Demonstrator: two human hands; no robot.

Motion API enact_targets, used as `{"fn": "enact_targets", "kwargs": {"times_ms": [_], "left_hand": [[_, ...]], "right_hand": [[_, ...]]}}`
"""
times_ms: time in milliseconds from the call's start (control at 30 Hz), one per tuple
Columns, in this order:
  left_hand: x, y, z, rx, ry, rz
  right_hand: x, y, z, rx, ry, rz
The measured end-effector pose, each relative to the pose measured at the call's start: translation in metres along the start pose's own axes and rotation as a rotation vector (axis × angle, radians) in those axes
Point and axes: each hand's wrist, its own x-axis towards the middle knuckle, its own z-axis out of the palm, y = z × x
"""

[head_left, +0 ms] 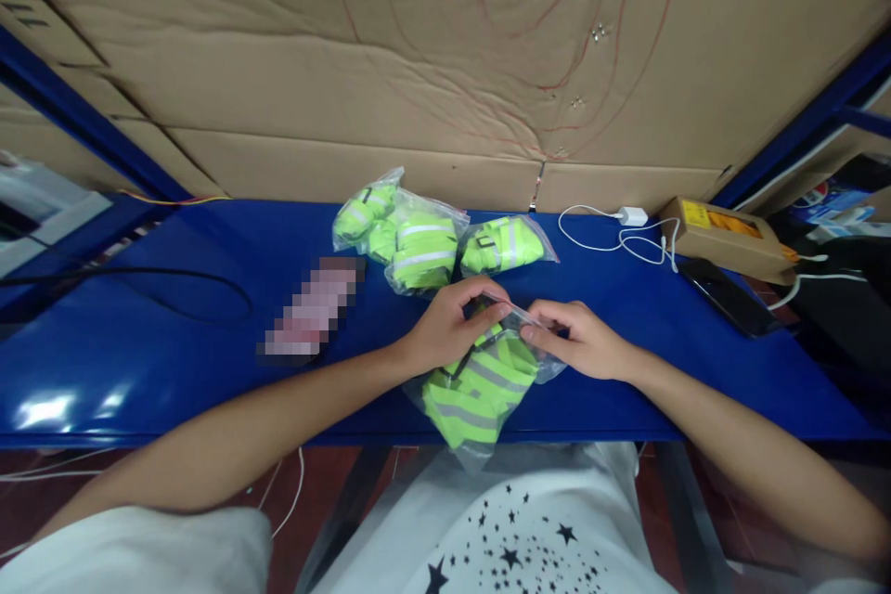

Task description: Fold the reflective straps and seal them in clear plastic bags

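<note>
A: Right, head view first — what's in the hands?

B: Both are pinched shut on the top edge of a clear zip bag (480,390) holding a folded neon-yellow reflective vest. The left hand (449,325) grips the left end of the opening, the right hand (581,339) the right end, fingertips nearly meeting at centre frame. The bag lies on the near edge of the blue table (174,343), its lower end hanging over toward the lap.

A: How would it handle?

B: Light and soft, I'd judge — thin film over folded cloth, so it sags and slides. The film looks slick; the stiffer strip along the mouth is the sure place to grip, which is where the fingers sit.

A: And around it?

B: Just above the hands, three more bagged vests (424,246) cluster against each other. A blurred-out patch lies to their left. Upper right: a white charger with cable (630,218), a long cardboard box (728,237), and a dark phone (728,297) just below it. A black cable (174,283) loops at left; a cardboard wall (418,65) fills the top.
</note>
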Motion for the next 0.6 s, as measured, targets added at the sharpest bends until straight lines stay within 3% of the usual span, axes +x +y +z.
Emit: {"fn": "enact_targets", "kwargs": {"times_ms": [133, 333, 600], "left_hand": [[-0.001, -0.003, 0.003, 0.031, 0.012, -0.015], [0.001, -0.006, 0.000, 0.005, -0.012, -0.093], [-0.001, 0.003, 0.001, 0.033, -0.004, -0.027]], "right_hand": [[0.000, -0.001, 0.000, 0.003, 0.005, 0.014], [0.004, 0.002, -0.003, 0.214, 0.035, 0.120], [0.001, 0.004, -0.003, 0.043, 0.202, 0.002]]}}
